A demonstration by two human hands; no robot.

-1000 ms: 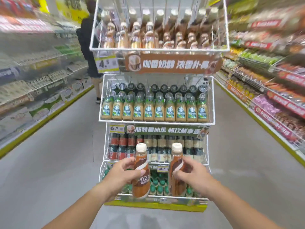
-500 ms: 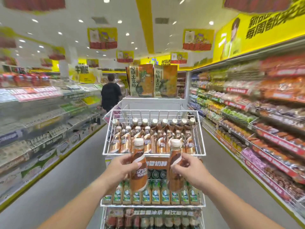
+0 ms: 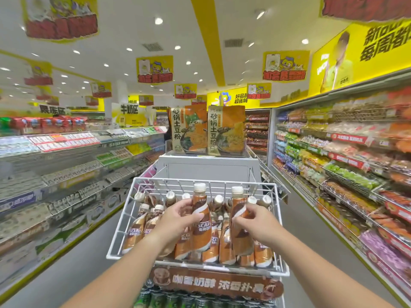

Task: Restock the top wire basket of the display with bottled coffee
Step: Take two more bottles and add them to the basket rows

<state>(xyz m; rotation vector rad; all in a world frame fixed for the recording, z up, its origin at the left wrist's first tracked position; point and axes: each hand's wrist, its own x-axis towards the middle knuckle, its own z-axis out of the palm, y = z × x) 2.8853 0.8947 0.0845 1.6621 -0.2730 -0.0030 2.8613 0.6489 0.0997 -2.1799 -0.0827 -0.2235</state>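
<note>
Two bottles go in at once. Left hand (image 3: 178,221) wraps the left bottle (image 3: 201,221); right hand (image 3: 255,221) pinches the right bottle (image 3: 239,218) at its waist. Both stand over the top wire basket (image 3: 124,218), caps up, long axes near vertical, probably to slot between the standing stock (image 3: 139,232).

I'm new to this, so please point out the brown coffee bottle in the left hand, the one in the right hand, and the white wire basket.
Left-hand brown coffee bottle (image 3: 201,227), head view, label.
Right-hand brown coffee bottle (image 3: 239,203), head view, shoulder.
White wire basket (image 3: 274,218), head view, right wall.
</note>
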